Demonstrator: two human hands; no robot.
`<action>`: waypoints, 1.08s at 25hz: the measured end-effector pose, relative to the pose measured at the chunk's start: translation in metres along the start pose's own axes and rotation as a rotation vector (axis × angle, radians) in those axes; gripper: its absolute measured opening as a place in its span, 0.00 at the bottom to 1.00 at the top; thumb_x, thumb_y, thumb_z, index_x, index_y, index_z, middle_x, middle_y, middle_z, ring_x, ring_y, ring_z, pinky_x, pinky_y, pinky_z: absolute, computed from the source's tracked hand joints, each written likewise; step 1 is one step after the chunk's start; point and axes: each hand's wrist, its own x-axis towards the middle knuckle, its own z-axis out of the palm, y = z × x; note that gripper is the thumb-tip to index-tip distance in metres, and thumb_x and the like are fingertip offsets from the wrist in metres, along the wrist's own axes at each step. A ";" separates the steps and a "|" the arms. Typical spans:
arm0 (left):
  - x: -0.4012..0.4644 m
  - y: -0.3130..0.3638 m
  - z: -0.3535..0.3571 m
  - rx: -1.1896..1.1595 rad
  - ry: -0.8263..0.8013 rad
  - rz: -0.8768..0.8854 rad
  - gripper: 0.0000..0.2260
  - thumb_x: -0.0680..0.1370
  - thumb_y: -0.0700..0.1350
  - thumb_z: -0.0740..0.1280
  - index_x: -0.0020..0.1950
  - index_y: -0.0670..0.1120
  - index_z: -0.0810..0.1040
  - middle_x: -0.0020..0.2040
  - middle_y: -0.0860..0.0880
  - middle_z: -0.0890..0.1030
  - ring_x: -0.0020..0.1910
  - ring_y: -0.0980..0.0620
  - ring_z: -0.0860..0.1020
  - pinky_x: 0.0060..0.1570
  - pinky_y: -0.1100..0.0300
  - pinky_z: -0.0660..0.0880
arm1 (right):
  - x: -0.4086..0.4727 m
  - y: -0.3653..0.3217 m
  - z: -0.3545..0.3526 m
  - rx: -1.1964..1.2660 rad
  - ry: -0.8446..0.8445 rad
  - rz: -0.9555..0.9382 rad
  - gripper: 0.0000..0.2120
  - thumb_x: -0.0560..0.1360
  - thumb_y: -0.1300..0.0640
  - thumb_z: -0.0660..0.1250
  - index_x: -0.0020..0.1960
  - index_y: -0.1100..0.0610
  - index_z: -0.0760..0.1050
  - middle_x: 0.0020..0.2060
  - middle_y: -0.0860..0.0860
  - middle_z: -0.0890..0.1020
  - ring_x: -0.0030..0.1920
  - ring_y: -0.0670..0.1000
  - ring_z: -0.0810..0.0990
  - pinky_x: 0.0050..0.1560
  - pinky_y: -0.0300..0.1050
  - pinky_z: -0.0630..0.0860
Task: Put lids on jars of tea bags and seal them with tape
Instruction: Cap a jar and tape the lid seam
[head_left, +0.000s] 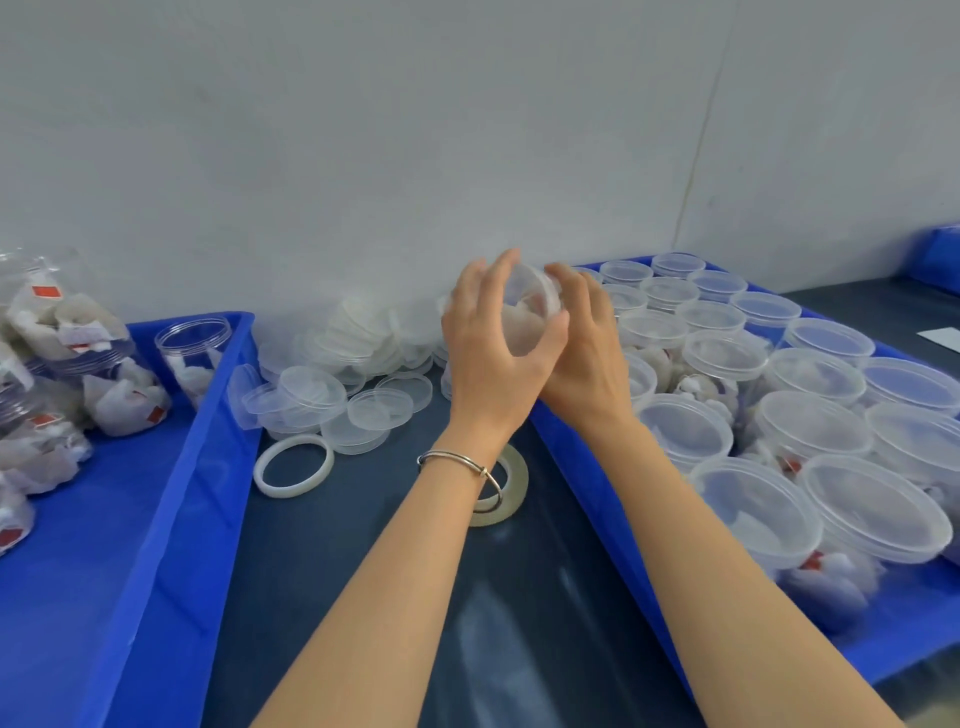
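I see both hands raised over the middle of the dark bench (322, 597), left hand (493, 358) and right hand (587, 358) gripping one clear plastic jar (527, 317) between them. Behind them lies a heap of clear round lids (358, 364). A blue plastic tray of lidded jars (582, 467) sits to the right, another blue tray with open jars (171, 519) to the left. Under my left wrist lies a roll of tape (511, 486), left of it a white ring (293, 465).

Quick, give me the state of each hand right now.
Left hand: fingers curled round the clear jar, holding it.
Right hand: gripping the same jar from the other side.
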 end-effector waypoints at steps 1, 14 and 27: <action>0.000 -0.002 0.003 0.008 -0.086 -0.016 0.30 0.74 0.48 0.70 0.75 0.53 0.64 0.75 0.47 0.60 0.72 0.60 0.60 0.65 0.73 0.60 | 0.005 0.006 -0.003 0.032 0.024 0.038 0.34 0.69 0.55 0.72 0.72 0.55 0.62 0.66 0.52 0.69 0.67 0.53 0.67 0.61 0.49 0.69; -0.036 -0.032 0.032 -0.023 -0.473 -0.302 0.33 0.78 0.43 0.67 0.78 0.49 0.54 0.77 0.52 0.56 0.74 0.51 0.61 0.71 0.49 0.65 | 0.042 0.093 -0.066 0.284 0.187 0.770 0.39 0.61 0.42 0.77 0.65 0.57 0.67 0.56 0.51 0.77 0.54 0.52 0.77 0.54 0.48 0.76; -0.053 0.000 0.067 0.613 -0.974 0.138 0.28 0.79 0.67 0.47 0.77 0.61 0.51 0.79 0.58 0.45 0.77 0.54 0.39 0.65 0.27 0.33 | 0.014 0.111 -0.100 0.178 0.040 0.719 0.51 0.61 0.53 0.81 0.72 0.39 0.52 0.51 0.54 0.76 0.46 0.53 0.78 0.47 0.50 0.76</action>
